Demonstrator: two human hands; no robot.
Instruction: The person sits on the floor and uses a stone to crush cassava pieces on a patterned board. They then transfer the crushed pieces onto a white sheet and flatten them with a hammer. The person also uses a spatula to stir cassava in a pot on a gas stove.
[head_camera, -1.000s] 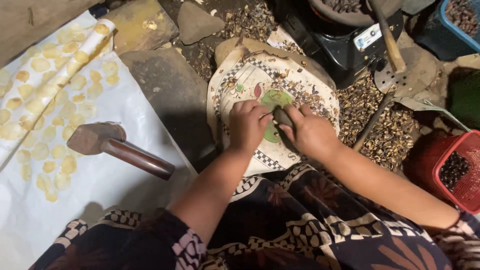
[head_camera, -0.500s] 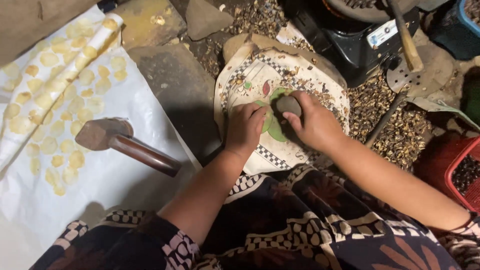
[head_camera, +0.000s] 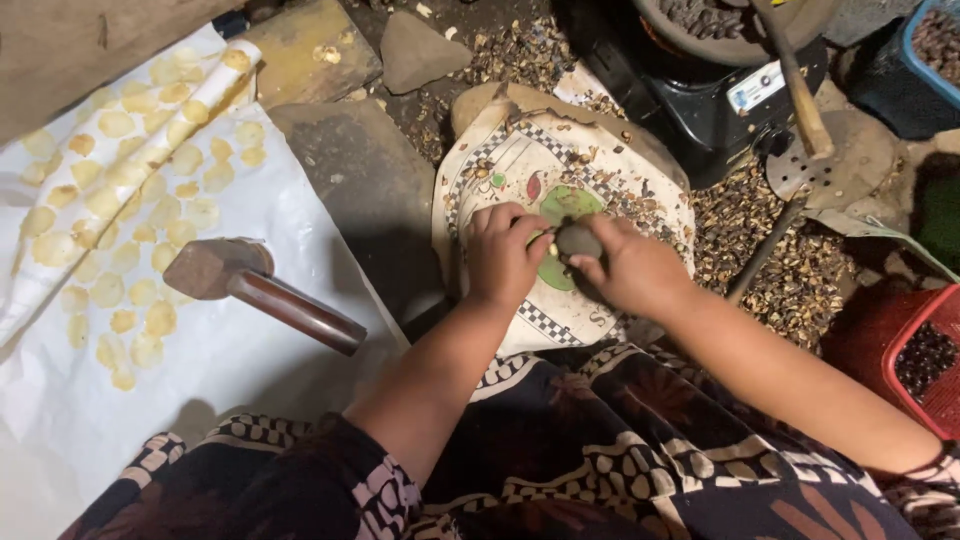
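— What is being held, and by which hand?

— A small dark stone (head_camera: 578, 240) is being gripped in the right hand (head_camera: 630, 270), the fingers being wrapped tightly round it. Just to the left of that grip, the left hand (head_camera: 505, 255) is being kept with its fingertips pinched together; something small may be being pinned under them, but what it is cannot be told.

— Where is the stone being held?

— It is being held between the two hands, right above the green patch of a patterned cloth (head_camera: 500, 170) that is being stretched over a rounded block. Broken shells (head_camera: 760, 250) are being left scattered beyond the grip and to its right.

— What else is being seen around the grip?

— Well to the left of it, a wooden mallet (head_camera: 260, 290) is being rested on a white sheet (head_camera: 200, 380), where pale flattened discs (head_camera: 120, 200) are being laid out in rows. Beyond the grip, a black stove (head_camera: 700, 100) is being used to bear a pan. To the far right, dark nuts are being kept in a red basket (head_camera: 925, 360).
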